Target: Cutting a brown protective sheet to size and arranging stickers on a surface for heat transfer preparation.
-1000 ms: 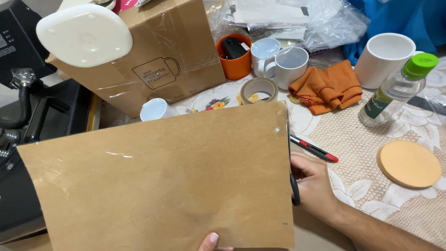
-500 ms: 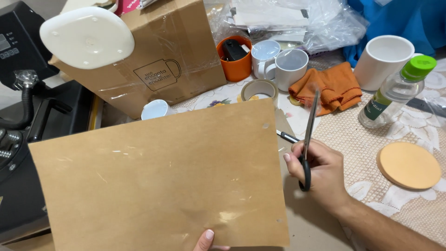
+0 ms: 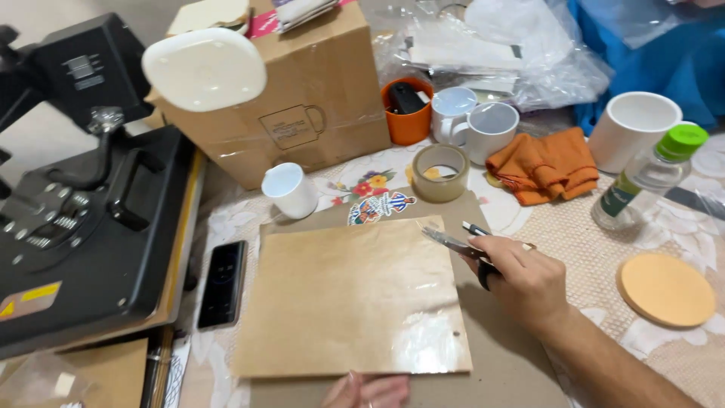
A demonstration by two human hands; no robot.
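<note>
The right hand (image 3: 521, 283) is gripping grey metal scissors (image 3: 453, 243) at the glossy brown paper sheet's (image 3: 351, 298) right edge, while the left hand's fingertips (image 3: 368, 391) are pressing its near edge.

Paper sheet (image 3: 351, 302) lay mid-desk; phone (image 3: 222, 283) and heat press (image 3: 83, 219) left; tape roll (image 3: 440, 172) behind; coaster (image 3: 666, 289) right.

Home craft workshop: heat press (image 3: 83, 227), blank mugs (image 3: 491, 130) (cluttered table).

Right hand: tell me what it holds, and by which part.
The right hand holds scissors by their handle loops, blades pointing left over the brown sheet.
</note>
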